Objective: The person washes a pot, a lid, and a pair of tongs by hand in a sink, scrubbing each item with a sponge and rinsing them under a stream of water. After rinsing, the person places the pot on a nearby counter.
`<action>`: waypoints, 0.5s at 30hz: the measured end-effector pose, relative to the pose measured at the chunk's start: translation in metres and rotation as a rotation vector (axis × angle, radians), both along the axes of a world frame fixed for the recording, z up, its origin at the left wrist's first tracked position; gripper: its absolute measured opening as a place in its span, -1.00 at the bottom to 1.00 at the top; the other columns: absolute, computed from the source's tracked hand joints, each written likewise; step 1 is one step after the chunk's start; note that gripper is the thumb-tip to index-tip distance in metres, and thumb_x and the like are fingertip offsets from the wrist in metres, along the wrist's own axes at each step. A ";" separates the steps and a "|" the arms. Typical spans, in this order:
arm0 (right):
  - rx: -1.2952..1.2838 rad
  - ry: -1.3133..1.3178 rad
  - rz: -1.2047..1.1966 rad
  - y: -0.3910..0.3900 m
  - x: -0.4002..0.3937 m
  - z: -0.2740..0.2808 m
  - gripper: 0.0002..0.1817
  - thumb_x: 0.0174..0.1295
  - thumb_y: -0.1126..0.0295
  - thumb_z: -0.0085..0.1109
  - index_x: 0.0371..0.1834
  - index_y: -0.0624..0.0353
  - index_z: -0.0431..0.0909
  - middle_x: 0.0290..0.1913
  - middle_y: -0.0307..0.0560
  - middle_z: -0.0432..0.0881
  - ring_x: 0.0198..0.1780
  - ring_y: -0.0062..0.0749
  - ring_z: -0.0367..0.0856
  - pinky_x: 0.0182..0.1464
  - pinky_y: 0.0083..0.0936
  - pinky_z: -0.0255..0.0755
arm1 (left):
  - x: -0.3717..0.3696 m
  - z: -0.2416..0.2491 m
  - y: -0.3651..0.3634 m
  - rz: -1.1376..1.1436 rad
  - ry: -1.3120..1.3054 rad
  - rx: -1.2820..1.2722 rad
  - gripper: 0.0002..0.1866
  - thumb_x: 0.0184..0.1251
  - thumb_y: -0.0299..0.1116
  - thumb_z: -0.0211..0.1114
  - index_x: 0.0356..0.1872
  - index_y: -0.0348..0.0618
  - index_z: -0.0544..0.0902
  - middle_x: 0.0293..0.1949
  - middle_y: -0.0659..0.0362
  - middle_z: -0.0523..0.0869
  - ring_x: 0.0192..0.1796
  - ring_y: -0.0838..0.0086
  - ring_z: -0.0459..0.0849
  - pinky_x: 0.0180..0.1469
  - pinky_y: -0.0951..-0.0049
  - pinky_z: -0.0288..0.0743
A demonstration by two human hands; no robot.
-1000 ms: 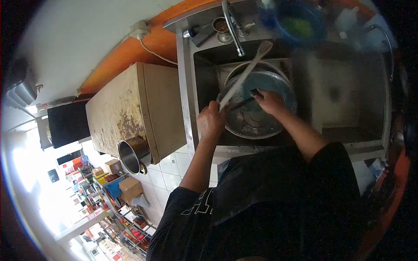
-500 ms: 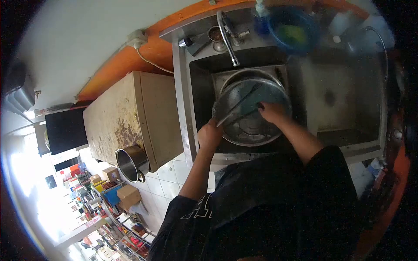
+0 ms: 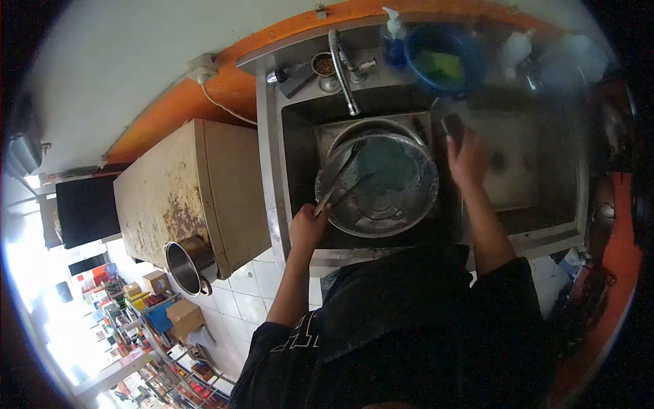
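1. Nearest is the person's dark shirt, pressed up against the near rim of the steel sink.
2. The left hand is closed around the handles of two long utensils at the basin's near left edge; their far ends lie across the metal bowl.
3. The bowl fills most of the left basin, sitting on another round pan, with only narrow gaps to the sink walls.
4. The right hand is raised over the divider beside the bowl, clear of it, fingers gripping a small dark object; which object cannot be told.
5. The right basin is open, though blurred.
6. Beyond, the faucet arches over the bowl's far rim; a blue bowl and soap bottle stand on the far worktop ledge.
7. Half a second ago the right hand rested on the bowl's right rim; it has now lifted away to the right and farther off.
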State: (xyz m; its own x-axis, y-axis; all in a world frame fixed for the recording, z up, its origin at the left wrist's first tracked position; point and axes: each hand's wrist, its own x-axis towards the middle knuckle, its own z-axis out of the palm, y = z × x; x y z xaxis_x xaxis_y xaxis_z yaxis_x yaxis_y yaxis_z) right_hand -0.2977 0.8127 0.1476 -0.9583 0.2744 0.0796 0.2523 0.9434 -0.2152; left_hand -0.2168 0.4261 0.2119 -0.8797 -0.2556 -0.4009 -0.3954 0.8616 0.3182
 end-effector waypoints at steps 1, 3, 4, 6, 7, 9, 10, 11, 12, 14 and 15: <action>0.019 0.050 -0.042 0.008 0.002 0.000 -0.34 0.38 -0.07 -0.12 0.34 0.23 0.26 0.14 0.24 0.48 0.16 0.12 0.45 0.17 -0.08 0.34 | 0.001 -0.003 -0.001 0.001 0.002 0.005 -0.53 0.19 0.07 0.27 -0.45 -0.22 0.59 -0.45 -0.13 0.67 -0.28 -0.05 0.68 -0.28 0.07 0.51; 0.039 0.041 -0.055 0.017 0.004 -0.001 -0.32 0.37 -0.09 -0.10 0.34 0.23 0.26 0.14 0.24 0.48 0.15 0.12 0.47 0.15 -0.06 0.36 | 0.004 -0.009 -0.003 -0.002 0.013 0.068 -0.53 0.19 0.07 0.27 -0.46 -0.24 0.58 -0.46 -0.15 0.67 -0.29 -0.07 0.68 -0.28 0.04 0.50; 0.054 0.032 -0.070 0.020 0.003 0.000 -0.30 0.35 -0.11 -0.09 0.35 0.23 0.26 0.14 0.24 0.48 0.14 0.12 0.48 0.13 -0.04 0.37 | 0.004 -0.010 -0.001 -0.001 0.019 0.071 -0.53 0.19 0.07 0.27 -0.46 -0.24 0.58 -0.46 -0.15 0.67 -0.29 -0.07 0.68 -0.28 0.04 0.50; 0.068 0.029 -0.089 0.025 0.001 0.001 -0.28 0.34 -0.13 -0.07 0.35 0.23 0.25 0.13 0.23 0.48 0.13 0.11 0.49 0.10 -0.02 0.38 | 0.004 -0.011 0.004 -0.030 0.048 0.031 -0.51 0.18 0.08 0.27 -0.45 -0.26 0.58 -0.46 -0.16 0.66 -0.29 -0.08 0.68 -0.25 0.02 0.50; 0.056 -0.021 -0.106 0.026 0.000 0.002 -0.25 0.32 -0.16 -0.05 0.35 0.23 0.25 0.15 0.23 0.46 0.15 0.12 0.48 0.11 -0.02 0.38 | 0.003 -0.013 0.005 -0.030 0.053 0.029 -0.51 0.18 0.08 0.27 -0.45 -0.26 0.58 -0.46 -0.16 0.66 -0.29 -0.08 0.68 -0.25 0.02 0.50; 0.039 -0.067 -0.123 0.024 -0.001 0.009 -0.22 0.29 -0.19 -0.03 0.36 0.23 0.24 0.17 0.23 0.45 0.17 0.13 0.46 0.11 -0.02 0.38 | 0.002 -0.016 0.006 -0.023 0.050 0.111 -0.51 0.18 0.07 0.26 -0.42 -0.28 0.58 -0.44 -0.18 0.66 -0.27 -0.10 0.67 -0.24 0.02 0.51; 0.030 -0.076 -0.125 0.021 0.000 0.017 -0.22 0.27 -0.20 -0.01 0.33 0.24 0.27 0.18 0.21 0.44 0.19 0.12 0.43 0.12 -0.03 0.36 | 0.001 -0.015 0.006 -0.022 0.056 0.107 -0.51 0.18 0.07 0.26 -0.42 -0.28 0.58 -0.44 -0.18 0.66 -0.27 -0.10 0.67 -0.24 0.02 0.51; 0.021 -0.085 -0.125 0.017 -0.001 0.024 -0.21 0.25 -0.21 0.02 0.30 0.24 0.30 0.19 0.20 0.42 0.20 0.11 0.41 0.14 -0.04 0.34 | 0.001 -0.014 0.007 -0.025 0.027 0.107 -0.51 0.19 0.06 0.26 -0.40 -0.29 0.58 -0.43 -0.19 0.66 -0.25 -0.12 0.67 -0.22 0.02 0.50; 0.016 -0.076 -0.119 0.012 -0.002 0.032 -0.21 0.25 -0.21 0.02 0.30 0.24 0.30 0.19 0.20 0.42 0.20 0.11 0.41 0.14 -0.04 0.34 | -0.001 -0.012 0.007 -0.025 0.001 0.106 -0.51 0.19 0.06 0.25 -0.38 -0.29 0.58 -0.41 -0.20 0.66 -0.24 -0.13 0.66 -0.20 0.02 0.50; 0.042 0.249 -0.016 -0.003 -0.003 0.045 -0.34 0.25 -0.11 0.11 0.20 0.23 0.41 0.19 0.16 0.43 0.18 0.07 0.41 0.15 -0.04 0.31 | 0.000 -0.012 0.004 -0.006 0.036 0.146 -0.55 0.18 0.01 0.26 -0.36 -0.29 0.58 -0.37 -0.21 0.66 -0.21 -0.13 0.65 -0.18 0.02 0.50; 0.040 0.256 -0.009 -0.014 -0.003 0.044 -0.34 0.25 -0.11 0.11 0.20 0.23 0.41 0.19 0.16 0.43 0.18 0.07 0.41 0.15 -0.04 0.31 | 0.002 -0.014 0.002 0.007 0.063 0.191 -0.59 0.17 -0.04 0.27 -0.34 -0.28 0.58 -0.33 -0.21 0.66 -0.17 -0.13 0.64 -0.15 0.03 0.49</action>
State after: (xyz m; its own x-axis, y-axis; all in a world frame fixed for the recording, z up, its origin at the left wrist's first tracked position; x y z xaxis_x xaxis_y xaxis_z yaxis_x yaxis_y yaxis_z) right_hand -0.3009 0.7989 0.1915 -0.9033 0.2744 0.3298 0.2026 0.9504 -0.2358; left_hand -0.2153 0.4280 0.1982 -0.9028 -0.1866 -0.3874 -0.3757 0.7805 0.4996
